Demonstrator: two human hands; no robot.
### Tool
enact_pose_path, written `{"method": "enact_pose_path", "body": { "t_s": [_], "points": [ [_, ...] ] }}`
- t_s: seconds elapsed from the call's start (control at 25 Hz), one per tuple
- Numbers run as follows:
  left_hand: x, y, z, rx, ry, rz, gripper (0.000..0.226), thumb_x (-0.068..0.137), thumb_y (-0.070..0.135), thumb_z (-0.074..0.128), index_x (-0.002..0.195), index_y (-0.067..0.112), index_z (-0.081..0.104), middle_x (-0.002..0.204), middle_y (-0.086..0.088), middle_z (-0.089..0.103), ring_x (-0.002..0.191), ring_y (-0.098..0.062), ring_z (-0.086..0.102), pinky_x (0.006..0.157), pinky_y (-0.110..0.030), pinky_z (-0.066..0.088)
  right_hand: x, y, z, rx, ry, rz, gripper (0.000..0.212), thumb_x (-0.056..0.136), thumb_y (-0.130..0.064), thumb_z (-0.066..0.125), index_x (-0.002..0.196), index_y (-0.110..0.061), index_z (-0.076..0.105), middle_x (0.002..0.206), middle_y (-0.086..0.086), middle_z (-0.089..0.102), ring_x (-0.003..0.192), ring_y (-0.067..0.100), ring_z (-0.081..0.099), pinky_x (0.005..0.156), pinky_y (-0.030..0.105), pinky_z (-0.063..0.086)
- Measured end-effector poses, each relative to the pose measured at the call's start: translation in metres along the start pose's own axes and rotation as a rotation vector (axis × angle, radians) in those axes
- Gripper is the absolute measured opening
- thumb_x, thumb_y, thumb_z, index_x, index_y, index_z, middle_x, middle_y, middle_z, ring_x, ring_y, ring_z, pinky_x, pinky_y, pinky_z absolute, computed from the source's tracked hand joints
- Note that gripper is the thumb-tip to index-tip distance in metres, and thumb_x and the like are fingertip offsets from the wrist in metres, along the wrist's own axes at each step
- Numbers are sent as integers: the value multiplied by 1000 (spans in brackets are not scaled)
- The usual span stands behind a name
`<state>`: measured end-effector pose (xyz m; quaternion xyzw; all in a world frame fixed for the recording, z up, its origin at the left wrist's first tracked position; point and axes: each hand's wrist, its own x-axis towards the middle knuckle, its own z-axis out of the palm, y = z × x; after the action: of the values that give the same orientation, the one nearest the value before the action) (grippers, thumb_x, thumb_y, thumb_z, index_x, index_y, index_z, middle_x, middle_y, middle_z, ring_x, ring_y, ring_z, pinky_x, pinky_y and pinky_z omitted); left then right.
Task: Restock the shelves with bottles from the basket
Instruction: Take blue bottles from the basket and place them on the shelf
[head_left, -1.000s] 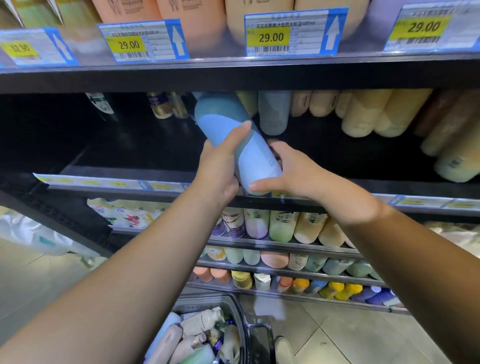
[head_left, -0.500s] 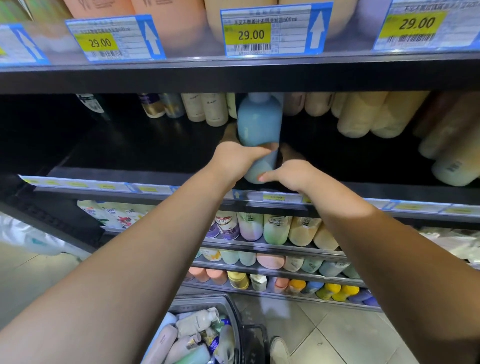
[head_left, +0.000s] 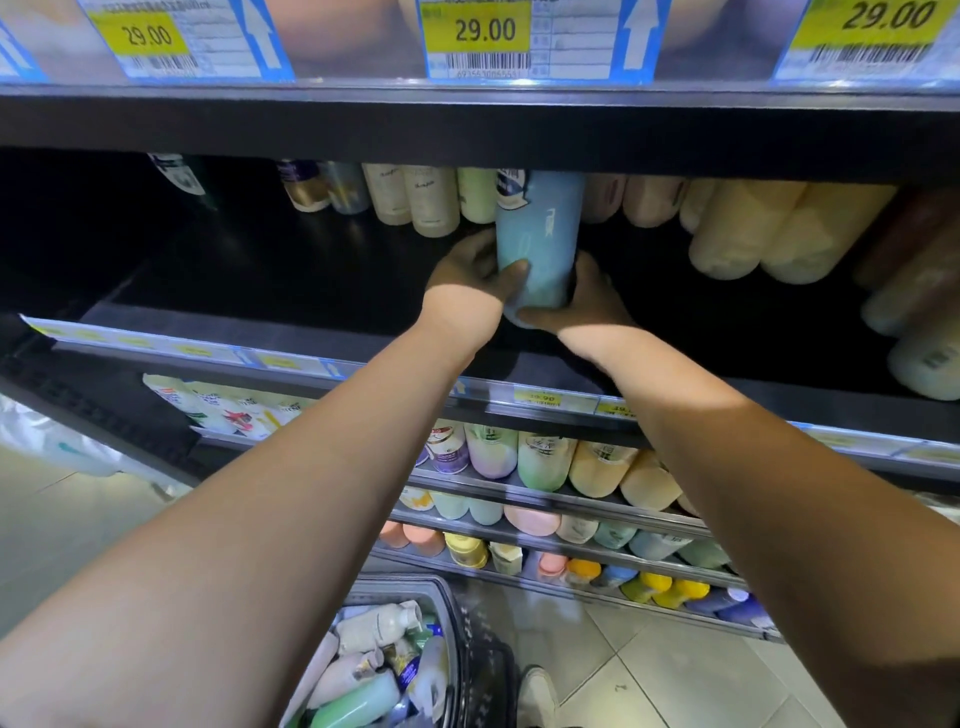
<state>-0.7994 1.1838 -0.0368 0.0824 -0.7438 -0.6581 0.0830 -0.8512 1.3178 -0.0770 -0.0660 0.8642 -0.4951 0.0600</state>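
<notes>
A tall light blue bottle (head_left: 540, 234) stands upright deep on the dark middle shelf (head_left: 291, 280). My left hand (head_left: 470, 278) grips its lower left side, thumb across the front. On the lower right side my right hand (head_left: 582, 304) holds the base, with its thumb under the bottle's bottom edge. Down at the bottom centre, the basket (head_left: 470, 649) holds several white, green and blue bottles (head_left: 363, 670).
Cream and beige bottles (head_left: 415, 200) line the back of the shelf left of the blue one; larger cream bottles (head_left: 753, 234) stand to its right. The upper shelf edge (head_left: 467, 124) with price tags hangs just above. Lower shelves (head_left: 545, 499) carry pastel bottles.
Both hands have pushed the blue bottle deeper into the shelf and set it upright from its earlier tilt. The head has moved closer to the shelf.
</notes>
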Motion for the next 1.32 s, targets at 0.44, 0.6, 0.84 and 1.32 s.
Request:
{"method": "enact_pose_path", "body": {
  "t_s": [0.44, 0.6, 0.84, 1.32],
  "points": [
    [13, -10, 3, 73, -50, -54, 65, 87, -16, 43, 143, 16, 47, 130, 4, 61, 109, -6, 59, 80, -9, 47, 30, 17, 5, 90, 114, -43, 79, 74, -23, 80, 140, -9, 39, 137, 7, 53, 123, 25, 53, 100, 40, 45],
    [9, -7, 4, 75, -54, -63, 69, 86, -19, 42, 146, 14, 42, 138, -2, 57, 119, -8, 55, 76, -5, 46, 30, 20, 7, 114, 132, -68, 76, 76, -22, 80, 140, -10, 40, 135, 8, 54, 120, 25, 54, 99, 41, 45],
    [11, -18, -6, 258, -88, -166, 65, 92, -4, 52, 151, 16, 34, 148, -8, 47, 128, -13, 50, 89, -9, 41, 30, 23, 10, 117, 178, -15, 88, 71, -25, 82, 144, -13, 35, 141, 11, 47, 121, 28, 53, 101, 44, 45],
    [-50, -32, -56, 1095, -246, 177, 56, 99, 48, 44, 144, 15, 45, 133, -11, 60, 126, -29, 51, 111, -42, 32, -61, -15, 1, -513, 221, 172, 58, 90, -41, 60, 134, -4, 50, 136, 21, 50, 124, 35, 48, 103, 39, 41]
  ]
}}
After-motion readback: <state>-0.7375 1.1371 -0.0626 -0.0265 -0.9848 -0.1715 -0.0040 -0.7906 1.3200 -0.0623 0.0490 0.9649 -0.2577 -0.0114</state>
